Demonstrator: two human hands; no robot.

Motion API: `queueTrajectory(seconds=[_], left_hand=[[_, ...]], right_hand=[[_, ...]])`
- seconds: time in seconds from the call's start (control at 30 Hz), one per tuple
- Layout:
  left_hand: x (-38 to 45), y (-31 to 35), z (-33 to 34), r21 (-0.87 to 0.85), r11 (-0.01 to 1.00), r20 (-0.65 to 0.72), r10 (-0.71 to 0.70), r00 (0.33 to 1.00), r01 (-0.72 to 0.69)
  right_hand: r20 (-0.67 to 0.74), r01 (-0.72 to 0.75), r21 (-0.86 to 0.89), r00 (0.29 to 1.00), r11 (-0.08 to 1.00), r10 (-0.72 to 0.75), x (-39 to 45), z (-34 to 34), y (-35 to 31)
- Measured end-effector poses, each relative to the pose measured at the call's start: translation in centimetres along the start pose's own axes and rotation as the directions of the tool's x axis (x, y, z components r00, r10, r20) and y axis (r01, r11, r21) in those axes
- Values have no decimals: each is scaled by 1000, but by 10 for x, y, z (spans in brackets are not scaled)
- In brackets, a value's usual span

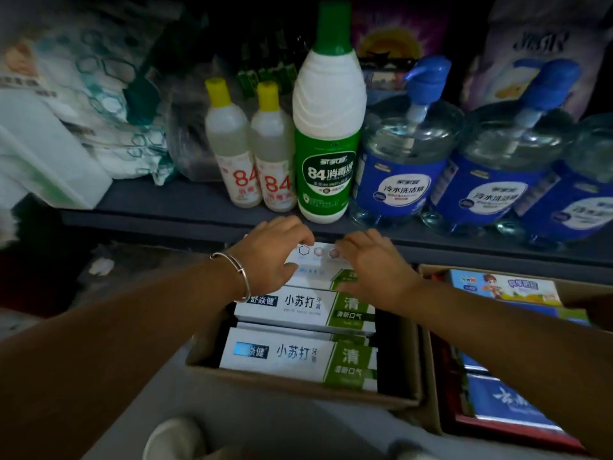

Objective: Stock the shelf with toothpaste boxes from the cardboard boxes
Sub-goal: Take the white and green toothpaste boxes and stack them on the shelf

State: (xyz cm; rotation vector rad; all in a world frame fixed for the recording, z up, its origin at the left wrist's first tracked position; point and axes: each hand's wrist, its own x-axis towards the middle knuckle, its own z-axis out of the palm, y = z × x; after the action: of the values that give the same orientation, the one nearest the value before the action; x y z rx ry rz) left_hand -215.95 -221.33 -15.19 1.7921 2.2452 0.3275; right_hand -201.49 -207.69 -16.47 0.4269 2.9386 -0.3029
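Both hands reach into the open cardboard box (298,376) below the shelf edge (199,220): the left hand (275,250), with a bracelet (237,270) on its wrist, curls its fingers over the left end of the farthest toothpaste box (318,263), while the right hand (374,263) lies on that box's right end, fingers bent over it. Two more white-and-green toothpaste boxes (298,356) lie flat in the cardboard box nearer the person. A second cardboard box (431,376) of other packs sits just to its right.
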Motion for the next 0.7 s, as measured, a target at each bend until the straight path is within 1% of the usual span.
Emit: queueTrajectory(seconds=[0.13, 0.2, 0.3, 0.37, 0.47, 0.53, 0.6, 0.67, 0.7], left_hand=[[-6, -15, 9, -40, 999, -44, 33, 999, -35], [-6, -21, 11, -49, 996, -62, 68, 996, -71], [-8, -20, 16, -63, 990, -75, 117, 990, -122], [-12, -17, 20, -74, 985, -45, 152, 987, -155], [-24, -13, 31, -92, 978, 33, 188, 982, -185], [-32, -6, 37, -99, 982, 124, 170, 978, -158], [-37, 3, 44, -28, 993, 275, 121, 954, -118], [-42, 12, 52, 69, 990, 401, 88, 912, -126], [-45, 16, 56, 103, 985, 443, 80, 893, -140]], right_hand=[[-17, -78, 15, 997, 997, 78, 16, 12, -5], [-53, -93, 30, 994, 995, 94, 21, 16, -5], [-55, -108, 103, 992, 989, 114, 24, 18, -5], [-46, -121, 156, 991, 980, 129, 22, 16, -5], [-67, -133, 200, 986, 971, 149, 11, 11, -2], [-84, -144, 216, 983, 966, 166, 3, 7, 1], [-90, -160, 236, 978, 959, 186, -5, 3, 2], [-81, -176, 239, 977, 955, 200, -12, 1, 3], [-76, -181, 238, 976, 954, 204, -15, 0, 3]])
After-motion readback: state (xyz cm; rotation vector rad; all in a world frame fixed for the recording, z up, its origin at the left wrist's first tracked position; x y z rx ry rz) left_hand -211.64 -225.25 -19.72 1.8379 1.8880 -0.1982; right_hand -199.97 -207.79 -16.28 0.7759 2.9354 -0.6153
